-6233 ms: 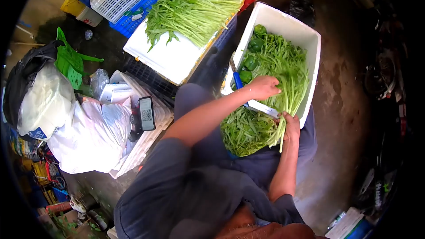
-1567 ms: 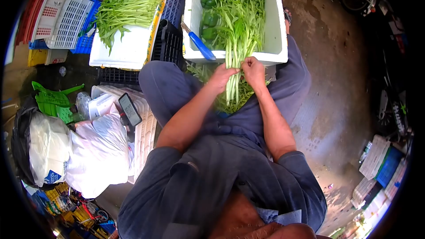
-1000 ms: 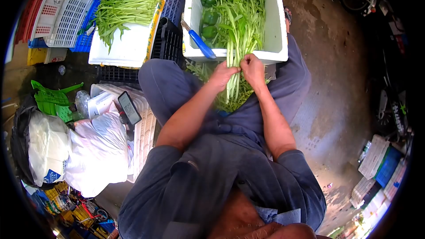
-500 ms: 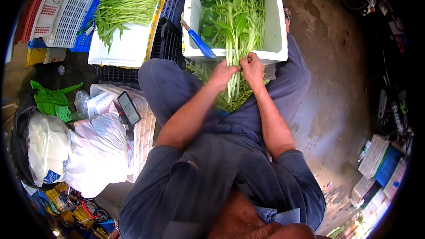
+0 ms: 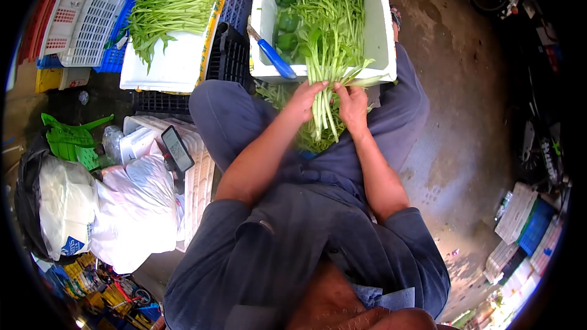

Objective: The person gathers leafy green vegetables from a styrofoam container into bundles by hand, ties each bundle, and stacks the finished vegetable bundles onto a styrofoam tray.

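A bunch of long-stemmed leafy greens (image 5: 324, 101) lies across the near rim of a white foam box (image 5: 382, 36), leaves toward the box and cut stems pointing at my body. My left hand (image 5: 304, 101) is closed around the bunch from its left side. On its right, my right hand (image 5: 353, 107) pinches a few stems that stick out to the right. More greens (image 5: 342, 6) fill the box, with several dark green round vegetables (image 5: 287, 21) along its left wall. A blue-handled knife (image 5: 276, 58) leans over the box's near-left corner.
Loose leaves (image 5: 315, 140) lie below my hands, between my knees. To the left, a foam lid (image 5: 165, 61) bears a pile of stems (image 5: 177, 0) beside a black crate (image 5: 229, 55). A phone (image 5: 177, 148) rests by white bags (image 5: 134, 208). Stacked baskets (image 5: 92, 27) stand farther left.
The bunch has shifted slightly and its stems have fanned out. A few stems in my right hand now point right instead of toward the box. Both hands stay near the rim.
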The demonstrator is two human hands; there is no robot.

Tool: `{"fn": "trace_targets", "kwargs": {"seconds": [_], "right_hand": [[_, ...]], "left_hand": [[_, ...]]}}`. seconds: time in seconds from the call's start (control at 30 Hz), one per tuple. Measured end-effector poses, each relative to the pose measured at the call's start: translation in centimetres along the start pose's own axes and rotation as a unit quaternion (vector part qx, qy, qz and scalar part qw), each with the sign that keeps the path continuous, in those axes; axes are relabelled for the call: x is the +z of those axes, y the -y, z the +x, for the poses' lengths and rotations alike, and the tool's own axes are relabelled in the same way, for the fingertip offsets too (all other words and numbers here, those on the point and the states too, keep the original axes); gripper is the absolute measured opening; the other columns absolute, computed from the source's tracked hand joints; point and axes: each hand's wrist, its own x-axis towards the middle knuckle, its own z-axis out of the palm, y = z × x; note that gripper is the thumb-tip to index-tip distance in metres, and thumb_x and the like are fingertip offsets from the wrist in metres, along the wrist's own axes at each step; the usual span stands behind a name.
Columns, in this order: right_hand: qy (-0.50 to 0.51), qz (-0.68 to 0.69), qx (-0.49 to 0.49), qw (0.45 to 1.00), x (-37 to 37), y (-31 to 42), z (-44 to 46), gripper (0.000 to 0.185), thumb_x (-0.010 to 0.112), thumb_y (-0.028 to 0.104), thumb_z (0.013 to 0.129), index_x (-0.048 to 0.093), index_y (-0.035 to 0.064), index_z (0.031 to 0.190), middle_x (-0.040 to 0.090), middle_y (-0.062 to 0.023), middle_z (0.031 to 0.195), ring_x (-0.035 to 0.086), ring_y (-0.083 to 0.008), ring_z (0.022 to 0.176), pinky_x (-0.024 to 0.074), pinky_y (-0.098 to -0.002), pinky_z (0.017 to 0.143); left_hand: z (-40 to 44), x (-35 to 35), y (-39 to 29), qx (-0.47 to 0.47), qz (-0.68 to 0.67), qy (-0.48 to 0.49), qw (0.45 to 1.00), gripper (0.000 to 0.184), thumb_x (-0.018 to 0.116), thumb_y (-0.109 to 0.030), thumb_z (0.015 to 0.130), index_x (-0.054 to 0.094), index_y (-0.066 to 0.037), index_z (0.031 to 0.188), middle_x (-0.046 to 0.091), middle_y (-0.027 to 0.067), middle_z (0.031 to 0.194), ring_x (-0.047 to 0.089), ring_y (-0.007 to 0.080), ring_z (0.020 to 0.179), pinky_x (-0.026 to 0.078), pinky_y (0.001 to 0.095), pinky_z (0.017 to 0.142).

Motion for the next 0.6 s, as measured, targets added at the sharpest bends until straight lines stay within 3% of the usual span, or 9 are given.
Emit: {"fn": "trace_targets", "kwargs": {"seconds": [0.07, 0.17, 0.2, 0.3, 0.33, 0.47, 0.57, 0.6], "right_hand": [[0.02, -0.028, -0.001, 0.999, -0.1, -1.1, -0.6, 0.014, 0.066, 0.011, 0.095, 0.066, -0.0023, 0.099, 0.065, -0.0105, 0.078, 0.061, -0.0153, 0.065, 0.0491, -0.0325, 0.061], [0.039, -0.091, -0.093, 0.991, 0.0, -1.1, -1.8, 0.012, 0.066, 0.008, 0.093, 0.067, -0.001, 0.102, 0.066, -0.0144, 0.08, 0.063, -0.0222, 0.071, 0.0501, -0.0352, 0.067], [0.043, -0.098, -0.135, 0.985, 0.2, 0.7, -2.4, 0.015, 0.066, 0.005, 0.09, 0.067, -0.0007, 0.104, 0.067, -0.0175, 0.086, 0.065, -0.0325, 0.08, 0.0508, -0.0398, 0.074], [0.059, -0.177, -0.262, 0.947, -0.1, 1.1, -2.6, 0.018, 0.065, 0.003, 0.088, 0.067, 0.0008, 0.106, 0.068, -0.0185, 0.093, 0.064, -0.0389, 0.087, 0.0511, -0.0431, 0.076], [0.079, -0.18, -0.21, 0.958, -0.3, 1.5, -3.0, 0.02, 0.063, 0.0, 0.086, 0.067, 0.0026, 0.106, 0.067, -0.0195, 0.097, 0.063, -0.0422, 0.092, 0.051, -0.0453, 0.078], [0.133, -0.17, -0.19, 0.958, -0.8, 0.8, -4.3, 0.021, 0.06, -0.005, 0.084, 0.065, 0.0035, 0.103, 0.066, -0.0199, 0.097, 0.062, -0.0421, 0.09, 0.0509, -0.0438, 0.077], [0.164, -0.15, -0.169, 0.96, -1.2, 2.2, -6.5, 0.009, 0.059, -0.002, 0.093, 0.065, 0.0018, 0.099, 0.067, -0.0132, 0.09, 0.066, -0.0242, 0.08, 0.0514, -0.0354, 0.071], [0.153, -0.051, -0.112, 0.981, -1.2, 2.0, -7.3, 0.009, 0.058, 0.003, 0.097, 0.067, 0.0015, 0.097, 0.069, -0.0065, 0.086, 0.064, -0.0156, 0.078, 0.0502, -0.0304, 0.07]], "left_hand": [[0.2, -0.1, 0.4, 0.007, -0.02, 0.003, 1.0, 0.029, 0.056, -0.014, 0.101, 0.058, 0.001, 0.126, 0.069, 0.0119, 0.109, 0.069, 0.0228, 0.09, 0.059, 0.0371, 0.076], [-0.2, 0.9, 0.0, -0.004, -0.029, -0.022, 0.999, 0.027, 0.057, -0.013, 0.102, 0.059, 0.001, 0.125, 0.069, 0.0123, 0.106, 0.069, 0.0231, 0.088, 0.059, 0.0396, 0.077], [-0.3, 1.0, -0.2, -0.013, -0.015, -0.029, 0.999, 0.026, 0.057, -0.012, 0.102, 0.059, 0.001, 0.123, 0.068, 0.0125, 0.106, 0.069, 0.0231, 0.087, 0.059, 0.0403, 0.078], [0.1, 0.5, 0.0, -0.019, 0.014, -0.044, 0.999, 0.022, 0.058, -0.01, 0.1, 0.06, 0.002, 0.119, 0.068, 0.0131, 0.104, 0.068, 0.0228, 0.084, 0.059, 0.0414, 0.077], [0.8, -0.4, 0.9, -0.007, 0.016, -0.049, 0.999, 0.021, 0.06, -0.01, 0.1, 0.061, 0.002, 0.117, 0.068, 0.0132, 0.104, 0.067, 0.0223, 0.082, 0.059, 0.0409, 0.075], [0.5, -0.3, 0.4, -0.021, 0.05, -0.062, 0.997, 0.021, 0.064, -0.012, 0.097, 0.062, 0.001, 0.112, 0.068, 0.0107, 0.099, 0.065, 0.0189, 0.072, 0.056, 0.0355, 0.064], [-0.9, 1.3, -1.4, -0.003, 0.112, -0.101, 0.989, 0.022, 0.066, -0.015, 0.095, 0.063, -0.001, 0.112, 0.068, 0.0079, 0.092, 0.063, 0.0166, 0.067, 0.053, 0.0316, 0.058], [-0.6, 1.2, -1.4, -0.004, 0.124, -0.103, 0.987, 0.022, 0.066, -0.018, 0.095, 0.064, -0.002, 0.11, 0.069, 0.0071, 0.088, 0.063, 0.0161, 0.065, 0.053, 0.0317, 0.056]]}}
